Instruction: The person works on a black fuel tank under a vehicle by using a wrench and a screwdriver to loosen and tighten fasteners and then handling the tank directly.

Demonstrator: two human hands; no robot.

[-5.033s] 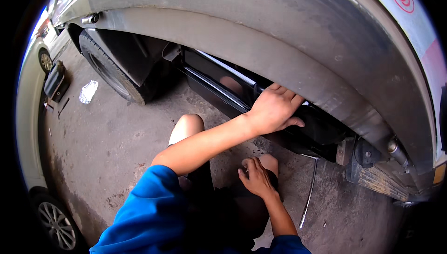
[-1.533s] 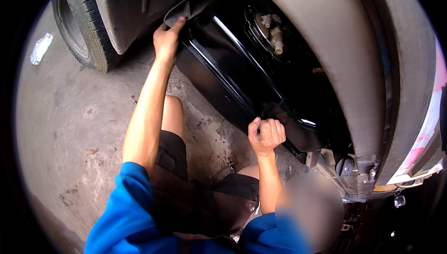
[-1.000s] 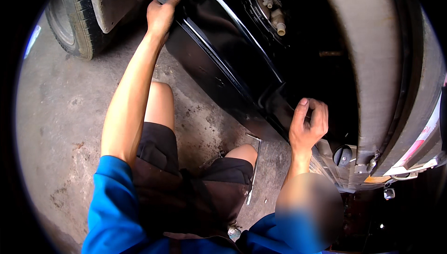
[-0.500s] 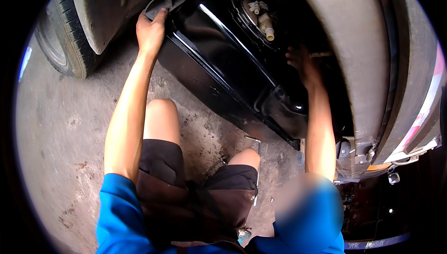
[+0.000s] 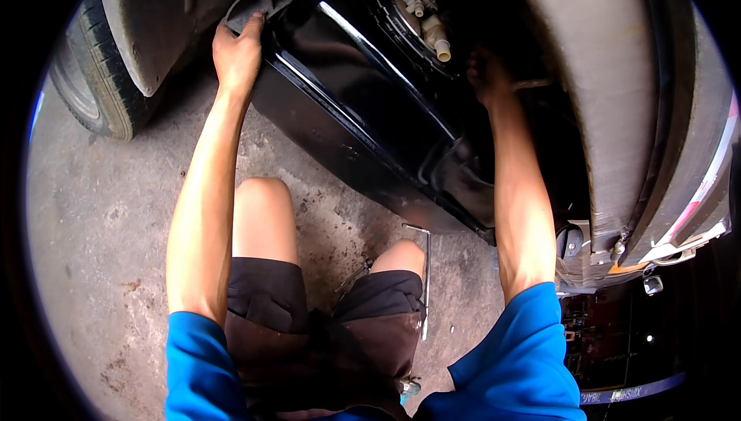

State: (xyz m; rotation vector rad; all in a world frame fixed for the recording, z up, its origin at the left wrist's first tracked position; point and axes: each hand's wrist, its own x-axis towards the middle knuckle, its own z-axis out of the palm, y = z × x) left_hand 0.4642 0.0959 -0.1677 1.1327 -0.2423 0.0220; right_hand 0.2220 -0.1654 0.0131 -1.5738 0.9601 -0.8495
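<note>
A large black fuel tank with glossy ridges lies slanted under the vehicle. On its upper face sits a round fitting with pale plastic pipe stubs. My left hand is closed at the tank's far left end, its thumb over a dark grey flap there; its other fingers are hidden beneath. My right hand reaches into the dark gap beyond the tank, just right of the pipe stubs. Shadow covers its fingers, which look bent; what they touch does not show.
A wheel stands at the left beside a mud-stained panel. The vehicle's curved grey body edge hangs close on the right. A long L-shaped metal bar lies on the stained concrete floor by my right knee.
My right hand has moved slightly farther into the dark gap, and its spread fingers have drawn in. My left hand keeps its place on the tank's end. The view has shifted a little.
</note>
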